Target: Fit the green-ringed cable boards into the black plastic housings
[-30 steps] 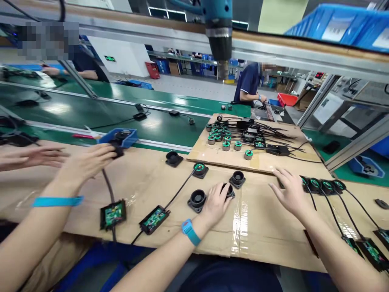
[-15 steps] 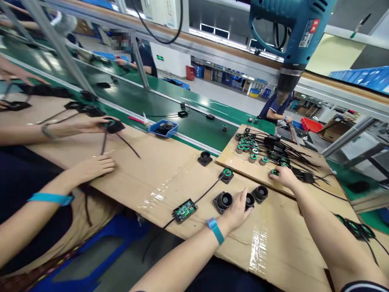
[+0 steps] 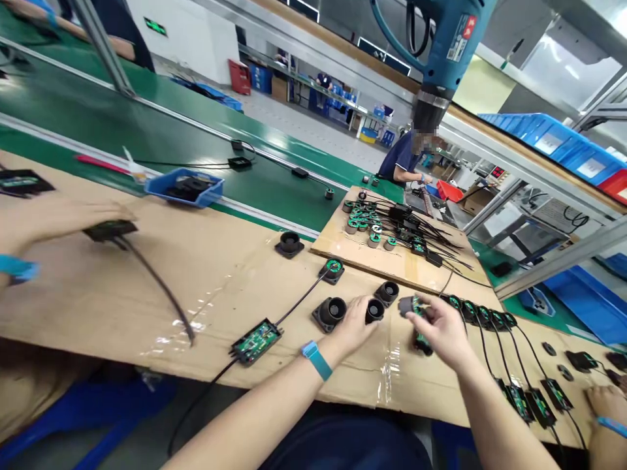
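Note:
My left hand is closed around a black round-mouthed housing on the cardboard-covered bench. Just to its right, my right hand pinches a grey cylindrical part with a green circuit board, tipped on its side above the bench. A black-cased circuit board shows below those fingers. Two more black housings stand close by, a square-based housing left of my left hand and another housing behind it. Farther left lies an opened circuit box, cabled to a housing with a green ring board.
A raised board carries several cylindrical parts and cables. Cabled units line the right side. A blue tray sits at the left, near a co-worker's hand. A power drill hangs overhead. Another co-worker's hand is far right.
My right hand has come from the raised board towards my left hand, bringing the cylindrical part. The left hand stays at its housing. The view has swung right.

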A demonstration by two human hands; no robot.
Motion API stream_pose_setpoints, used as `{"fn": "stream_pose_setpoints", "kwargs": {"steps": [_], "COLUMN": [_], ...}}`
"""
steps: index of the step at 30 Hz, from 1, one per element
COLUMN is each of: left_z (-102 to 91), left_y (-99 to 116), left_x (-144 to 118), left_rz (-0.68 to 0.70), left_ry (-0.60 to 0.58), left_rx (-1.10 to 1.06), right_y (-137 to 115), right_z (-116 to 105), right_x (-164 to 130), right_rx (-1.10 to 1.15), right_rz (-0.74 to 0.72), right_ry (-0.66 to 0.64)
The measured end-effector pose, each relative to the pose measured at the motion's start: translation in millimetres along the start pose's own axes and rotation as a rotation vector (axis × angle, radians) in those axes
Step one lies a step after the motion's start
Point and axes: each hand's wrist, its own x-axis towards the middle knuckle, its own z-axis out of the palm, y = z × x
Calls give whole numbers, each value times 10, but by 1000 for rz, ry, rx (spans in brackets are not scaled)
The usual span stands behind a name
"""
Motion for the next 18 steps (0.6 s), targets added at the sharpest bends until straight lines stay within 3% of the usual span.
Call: {"fn": "stream_pose_setpoints", "kwargs": {"steps": [3,5,8,13,18], "left_z": [-33,-33,-22,-27,-33], "left_y": [49,65,75,93,113], "left_x": [-3,-23,-69,-140,-161], "left_rz": [-25,-90,-105,17,-55], "left_ry": [-23,-5,5,-153,-39], "left_rx": [-35,25,149,111,193], "right_y": [168,303,468,563,583], "right_z": [318,392,317,121,186], "right_x": [-69,-63,-76,-180,-249], "right_rx": [-58,-42,-19,-44,-79], "right_rz": [38,32,71,139,127], "right_ry": [-26,0,3,-11,-12]}}
